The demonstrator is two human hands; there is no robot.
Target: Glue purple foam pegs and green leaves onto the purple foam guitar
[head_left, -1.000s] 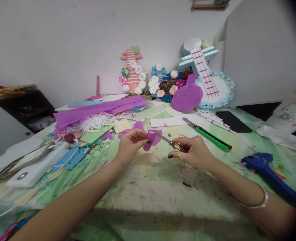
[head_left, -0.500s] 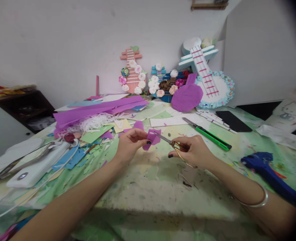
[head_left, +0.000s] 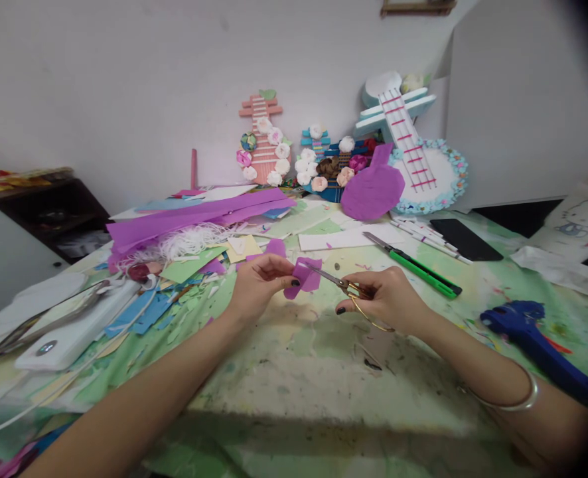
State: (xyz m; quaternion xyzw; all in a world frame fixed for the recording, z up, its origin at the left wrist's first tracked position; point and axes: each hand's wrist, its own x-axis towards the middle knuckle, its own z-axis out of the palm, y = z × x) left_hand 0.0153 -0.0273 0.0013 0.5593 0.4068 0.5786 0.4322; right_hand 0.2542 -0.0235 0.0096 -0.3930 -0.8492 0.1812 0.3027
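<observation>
My left hand [head_left: 258, 285] pinches a small purple paper piece [head_left: 304, 276] just above the table, fingers closed on it. My right hand [head_left: 381, 300] grips small gold-handled scissors [head_left: 346, 289], whose blades reach left into the edge of the purple piece. The two hands sit close together over the paint-stained middle of the table [head_left: 314, 372]. A silver bangle [head_left: 515, 402] circles my right wrist.
Purple paper strips [head_left: 194, 219] and coloured scraps lie at the left with a white power bank [head_left: 70, 332]. A green utility knife [head_left: 413, 265], a black phone [head_left: 466, 240] and a blue glue gun [head_left: 527, 332] lie right. Paper guitar crafts [head_left: 403, 146] lean against the wall.
Almost nothing has moved; the hands keep the same hold on the paper and scissors, with only a slight shift of the view.
</observation>
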